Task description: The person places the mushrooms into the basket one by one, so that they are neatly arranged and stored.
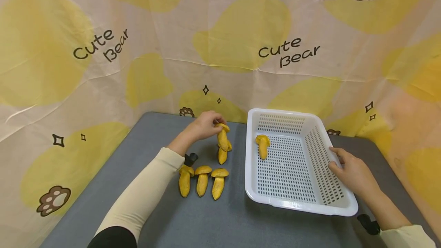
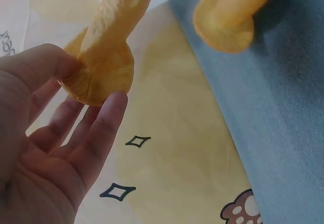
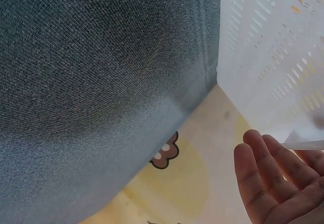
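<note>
My left hand (image 1: 208,124) pinches a yellow mushroom (image 1: 222,139) by its cap, with the stem hanging down in the head view. In the left wrist view the thumb and fingers lie around the cap of this mushroom (image 2: 117,27). Just behind it, partly covered, a second mushroom (image 2: 223,24) lies on the grey table. My right hand (image 1: 356,173) holds the right rim of a white plastic basket (image 1: 301,208), thumb over the inner side and fingers outside. Inside the basket, near its left wall, lies one mushroom (image 1: 263,146).
Three mushrooms lie in a row at the front: a left one (image 1: 184,185), a middle one (image 1: 202,183) and a right one (image 1: 218,186). Printed cloth (image 1: 227,49) hangs behind the grey table (image 1: 213,225) and along its sides.
</note>
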A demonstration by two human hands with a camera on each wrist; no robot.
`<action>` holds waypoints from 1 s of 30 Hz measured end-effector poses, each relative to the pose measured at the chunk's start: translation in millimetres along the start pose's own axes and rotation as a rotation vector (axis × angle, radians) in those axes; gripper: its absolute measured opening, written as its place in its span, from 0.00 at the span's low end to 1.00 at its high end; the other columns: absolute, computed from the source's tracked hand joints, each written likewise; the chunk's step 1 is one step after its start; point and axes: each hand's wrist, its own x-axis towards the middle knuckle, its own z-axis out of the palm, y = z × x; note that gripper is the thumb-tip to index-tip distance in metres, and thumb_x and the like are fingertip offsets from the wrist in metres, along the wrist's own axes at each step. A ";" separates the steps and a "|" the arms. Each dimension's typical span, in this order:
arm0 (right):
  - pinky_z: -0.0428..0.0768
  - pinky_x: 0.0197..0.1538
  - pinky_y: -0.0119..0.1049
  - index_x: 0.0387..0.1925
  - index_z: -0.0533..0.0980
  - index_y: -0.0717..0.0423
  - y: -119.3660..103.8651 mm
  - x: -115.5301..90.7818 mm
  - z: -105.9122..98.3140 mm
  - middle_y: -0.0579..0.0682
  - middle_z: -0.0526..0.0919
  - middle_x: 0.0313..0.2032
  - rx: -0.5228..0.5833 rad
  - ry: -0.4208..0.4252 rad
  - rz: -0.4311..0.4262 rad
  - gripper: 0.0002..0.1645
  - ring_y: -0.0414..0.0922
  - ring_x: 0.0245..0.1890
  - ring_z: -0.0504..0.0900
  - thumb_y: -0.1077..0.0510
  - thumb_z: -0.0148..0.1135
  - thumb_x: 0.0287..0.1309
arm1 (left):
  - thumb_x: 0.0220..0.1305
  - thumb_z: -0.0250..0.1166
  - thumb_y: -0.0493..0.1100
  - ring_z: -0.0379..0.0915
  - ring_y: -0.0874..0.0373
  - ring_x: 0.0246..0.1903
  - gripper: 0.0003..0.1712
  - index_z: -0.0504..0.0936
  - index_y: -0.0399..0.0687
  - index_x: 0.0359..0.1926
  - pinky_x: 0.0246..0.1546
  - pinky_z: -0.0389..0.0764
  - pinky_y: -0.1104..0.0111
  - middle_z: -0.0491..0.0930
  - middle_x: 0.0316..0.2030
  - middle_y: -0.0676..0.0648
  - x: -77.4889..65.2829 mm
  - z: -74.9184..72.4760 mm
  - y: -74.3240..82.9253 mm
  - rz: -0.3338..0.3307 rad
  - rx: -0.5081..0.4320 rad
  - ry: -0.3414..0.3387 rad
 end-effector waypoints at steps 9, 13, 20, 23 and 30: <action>0.77 0.21 0.35 0.66 0.59 0.72 -1.4 -0.9 -0.5 0.73 0.78 0.43 0.007 -0.004 -0.001 0.34 0.42 0.19 0.80 0.56 0.50 0.64 | 0.62 0.60 0.41 0.77 0.53 0.45 0.11 0.82 0.49 0.45 0.46 0.80 0.62 0.80 0.45 0.49 7.7 5.6 9.4 0.055 -0.022 0.064; 0.78 0.20 0.35 0.66 0.59 0.71 -1.8 -1.4 -0.4 0.72 0.78 0.42 0.013 -0.008 0.001 0.34 0.41 0.19 0.80 0.56 0.50 0.65 | 0.60 0.59 0.41 0.76 0.54 0.44 0.10 0.82 0.49 0.43 0.45 0.79 0.63 0.80 0.43 0.50 13.3 8.0 15.5 0.070 -0.051 0.097; 0.77 0.21 0.35 0.66 0.60 0.71 -1.7 -0.5 0.2 0.73 0.78 0.43 0.007 0.001 -0.004 0.33 0.42 0.19 0.80 0.56 0.50 0.64 | 0.58 0.59 0.40 0.76 0.55 0.41 0.09 0.82 0.50 0.39 0.43 0.79 0.65 0.80 0.40 0.50 25.2 11.8 30.2 0.117 -0.079 0.147; 0.77 0.21 0.35 0.66 0.60 0.71 -1.4 -0.3 0.7 0.73 0.79 0.42 0.007 0.002 -0.004 0.33 0.42 0.19 0.80 0.56 0.50 0.64 | 0.58 0.60 0.40 0.76 0.56 0.40 0.09 0.82 0.49 0.39 0.42 0.79 0.66 0.80 0.39 0.50 29.9 13.0 38.1 0.133 -0.085 0.158; 0.77 0.20 0.35 0.65 0.60 0.72 -2.0 0.1 0.3 0.73 0.79 0.42 0.001 0.005 0.001 0.33 0.42 0.19 0.80 0.56 0.50 0.64 | 0.59 0.60 0.40 0.76 0.58 0.40 0.08 0.82 0.50 0.39 0.38 0.79 0.71 0.79 0.40 0.51 41.8 14.7 58.1 0.126 -0.136 0.139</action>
